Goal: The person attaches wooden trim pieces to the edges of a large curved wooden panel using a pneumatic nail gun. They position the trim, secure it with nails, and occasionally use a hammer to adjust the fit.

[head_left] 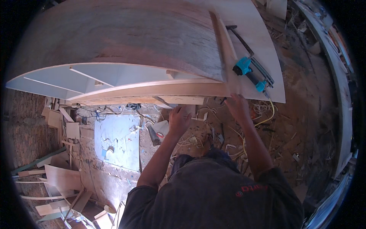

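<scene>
A large wooden cabinet (152, 42) with a plywood panel on top and open compartments lies on a pale board in front of me. My left hand (180, 121) is just below its near edge, fingers bent around a small flat piece of wood (188, 109); part of the grip is hidden. Beside the cabinet's near right corner, my right hand (239, 107) has its fingers apart at the edge of the pale board (272, 93). On that board lie a teal nail gun (249, 70), its yellow hose (273, 110) attached, and a hammer (241, 40).
Offcuts and loose cords litter the floor around my feet. A light blue sheet (118, 141) lies at the left. Scrap wood (63, 177) is piled at the lower left. Along the right runs a long bench-like edge (343, 87).
</scene>
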`<state>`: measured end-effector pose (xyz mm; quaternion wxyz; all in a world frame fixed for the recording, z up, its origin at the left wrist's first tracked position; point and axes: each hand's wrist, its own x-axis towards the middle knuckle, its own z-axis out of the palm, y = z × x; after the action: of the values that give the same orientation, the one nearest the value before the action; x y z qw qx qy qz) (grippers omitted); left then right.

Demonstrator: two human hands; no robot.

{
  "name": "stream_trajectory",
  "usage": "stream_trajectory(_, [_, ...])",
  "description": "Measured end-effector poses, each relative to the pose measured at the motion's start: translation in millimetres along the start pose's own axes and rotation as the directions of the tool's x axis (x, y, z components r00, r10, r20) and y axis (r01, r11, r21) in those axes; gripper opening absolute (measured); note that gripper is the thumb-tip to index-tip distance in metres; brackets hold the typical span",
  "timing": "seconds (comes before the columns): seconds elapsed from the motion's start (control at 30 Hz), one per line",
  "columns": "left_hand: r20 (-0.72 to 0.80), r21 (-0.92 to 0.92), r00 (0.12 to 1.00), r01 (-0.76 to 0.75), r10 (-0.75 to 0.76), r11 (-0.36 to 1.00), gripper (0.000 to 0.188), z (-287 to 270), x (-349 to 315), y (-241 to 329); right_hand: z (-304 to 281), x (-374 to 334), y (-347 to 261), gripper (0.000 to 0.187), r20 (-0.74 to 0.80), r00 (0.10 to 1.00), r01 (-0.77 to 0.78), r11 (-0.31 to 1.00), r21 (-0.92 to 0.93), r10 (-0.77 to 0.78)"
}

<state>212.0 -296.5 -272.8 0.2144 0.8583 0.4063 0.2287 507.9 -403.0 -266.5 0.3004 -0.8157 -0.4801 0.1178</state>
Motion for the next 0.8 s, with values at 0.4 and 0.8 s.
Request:
stream_trajectory(0.4, [-0.085,0.14,0.988,-0.114,0.127,0.984,0.071,2,93,49,21,96,-17,0.089,0.056,0.997,0.054,0.998,0.034,-0.056])
stream_trajectory(0.8, [-0.227,0.455,0.974,0.092,0.016,0.886,0.066,45,132,63,22,124,-5,0.104,0.161,0.974,0.174,0.982,-0.079,-0.159])
